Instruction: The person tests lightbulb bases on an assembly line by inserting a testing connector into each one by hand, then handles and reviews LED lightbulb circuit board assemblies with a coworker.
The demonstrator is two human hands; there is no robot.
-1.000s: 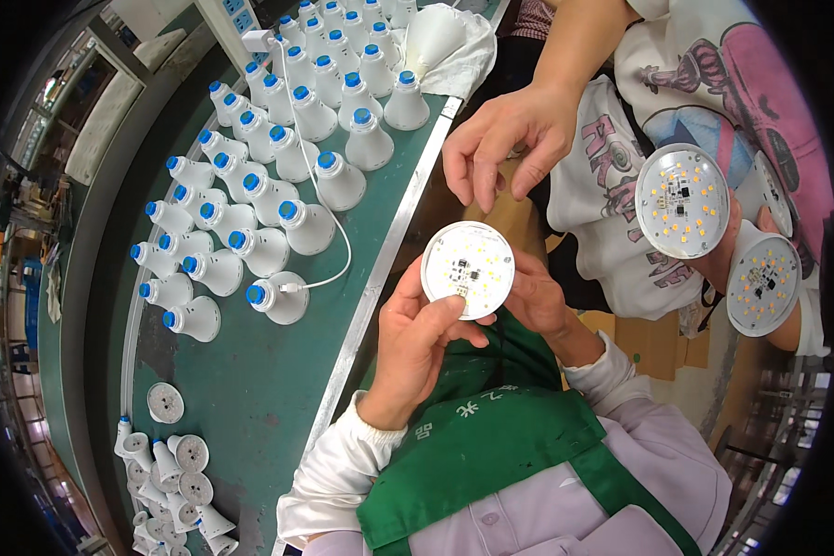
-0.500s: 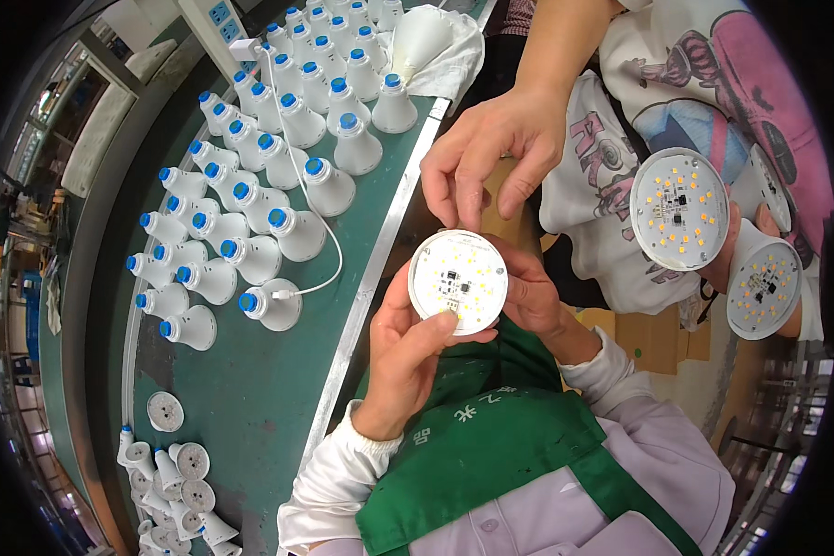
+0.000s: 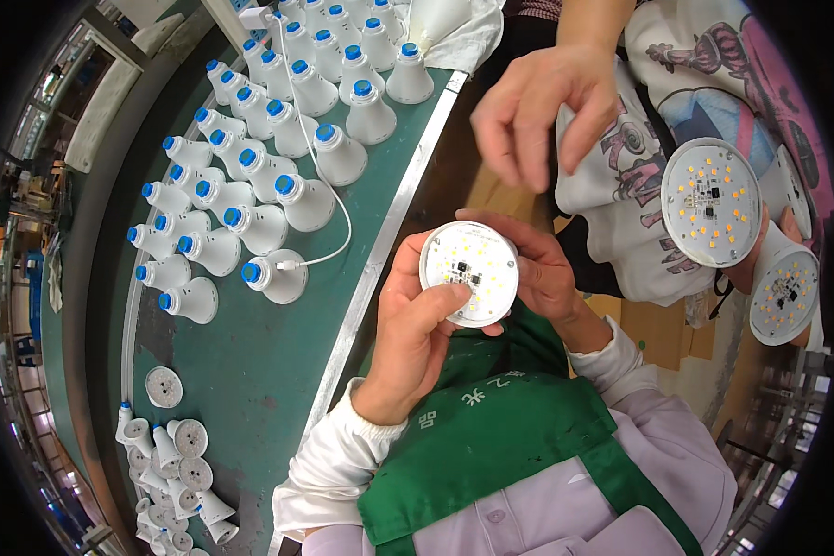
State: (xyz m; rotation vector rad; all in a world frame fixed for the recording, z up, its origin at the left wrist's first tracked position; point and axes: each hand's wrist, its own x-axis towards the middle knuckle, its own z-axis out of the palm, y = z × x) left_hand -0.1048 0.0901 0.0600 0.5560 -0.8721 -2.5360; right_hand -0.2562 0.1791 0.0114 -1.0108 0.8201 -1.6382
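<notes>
An LED bulb without its cover (image 3: 484,264) is between my hands, its round white board of yellow LEDs and black chips facing up. My left hand (image 3: 408,329) grips it from the left, thumb pressed onto the lower part of the board. On the other side, my right hand (image 3: 545,273) is closed around the bulb's edge and back, its fingertips partly hidden. Just beyond, a co-worker's hand (image 3: 551,111) hovers with fingers loosely bent, apart from the bulb. The co-worker's other hand holds several similar open bulbs (image 3: 712,204) at the right.
Rows of white bulb bodies with blue caps (image 3: 255,227) stand on the green table (image 3: 241,361). A white cable (image 3: 347,236) runs to one of them. Several loose bulb housings (image 3: 190,473) lie piled at the near left. A metal edge (image 3: 380,264) borders the table.
The co-worker's hand has lifted away from the bulb, up and to the right. My thumb has shifted over the board, and both my hands still hold the bulb.
</notes>
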